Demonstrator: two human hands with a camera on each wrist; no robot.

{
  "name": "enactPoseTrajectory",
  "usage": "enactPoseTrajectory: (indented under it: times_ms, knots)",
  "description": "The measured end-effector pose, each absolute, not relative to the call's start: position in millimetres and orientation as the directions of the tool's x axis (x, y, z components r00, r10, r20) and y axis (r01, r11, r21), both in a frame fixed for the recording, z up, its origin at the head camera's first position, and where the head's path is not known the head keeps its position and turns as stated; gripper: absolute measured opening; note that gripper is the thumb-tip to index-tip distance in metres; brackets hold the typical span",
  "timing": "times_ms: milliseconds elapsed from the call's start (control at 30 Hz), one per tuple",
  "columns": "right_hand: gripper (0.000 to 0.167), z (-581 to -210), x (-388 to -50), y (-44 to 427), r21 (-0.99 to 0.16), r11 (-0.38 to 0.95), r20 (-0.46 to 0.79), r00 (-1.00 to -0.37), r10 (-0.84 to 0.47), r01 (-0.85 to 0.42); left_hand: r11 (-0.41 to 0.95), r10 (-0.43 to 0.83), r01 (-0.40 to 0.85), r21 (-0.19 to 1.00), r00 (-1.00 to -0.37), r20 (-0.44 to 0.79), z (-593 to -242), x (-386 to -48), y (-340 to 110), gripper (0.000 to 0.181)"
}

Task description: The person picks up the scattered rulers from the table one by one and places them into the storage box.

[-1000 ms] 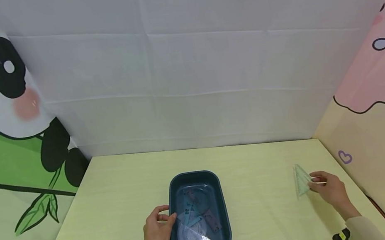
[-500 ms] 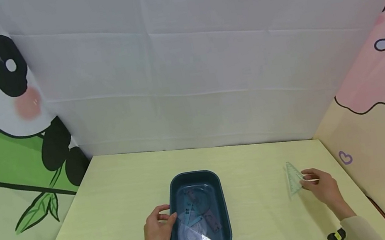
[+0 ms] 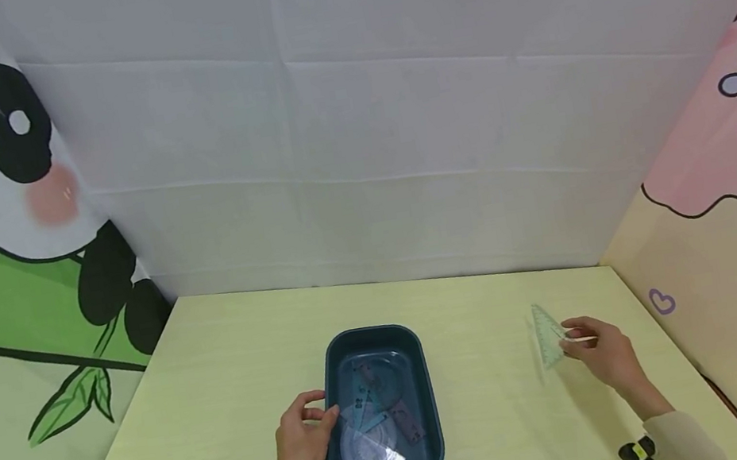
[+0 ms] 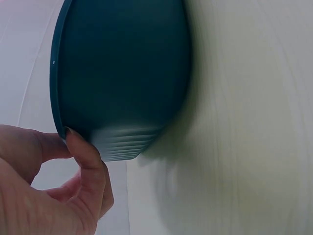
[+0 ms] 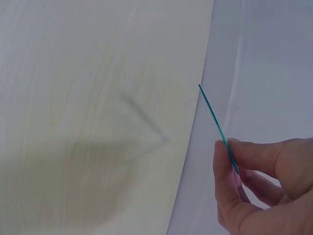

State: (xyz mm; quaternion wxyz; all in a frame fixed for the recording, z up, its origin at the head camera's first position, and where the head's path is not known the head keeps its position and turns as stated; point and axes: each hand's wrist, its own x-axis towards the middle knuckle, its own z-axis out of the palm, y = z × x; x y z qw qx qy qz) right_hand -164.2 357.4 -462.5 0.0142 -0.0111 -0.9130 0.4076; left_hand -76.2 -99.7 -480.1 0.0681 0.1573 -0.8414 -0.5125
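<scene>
A dark blue rectangular tray (image 3: 422, 382) stands on the table, holding a clear protractor (image 3: 372, 450), a pinkish ruler piece (image 3: 408, 421) and other see-through drawing tools that overlap. My left hand (image 3: 303, 437) pinches the tray's left rim between thumb and fingers; the left wrist view shows the grip against the tray's outer wall (image 4: 122, 68). Off to the right, my right hand (image 3: 601, 354) pinches a clear green set square (image 3: 549, 338) by one edge, above the table. In the right wrist view the set square (image 5: 213, 115) appears nearly edge-on between thumb and fingers.
The pale yellow table (image 3: 248, 337) meets a white cloth wall (image 3: 397, 137) at the back. Printed cartoon panels stand at the left and right sides. A black device with a yellow mark (image 3: 638, 454) sits at the right wrist.
My right hand has moved left and slightly away from me with the set square, nearer the tray. The left hand and the tray stay in place.
</scene>
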Motion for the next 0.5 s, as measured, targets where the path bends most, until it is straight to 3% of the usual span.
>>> enactPoseTrajectory:
  times_ms: [500]
  knots:
    - [0.036,-452,-162,331,-0.748,0.662,0.038,-0.999,-0.033,-0.051,0.424,-0.34,-0.198,0.884,-0.939,-0.048,-479,-76,-99,0.033]
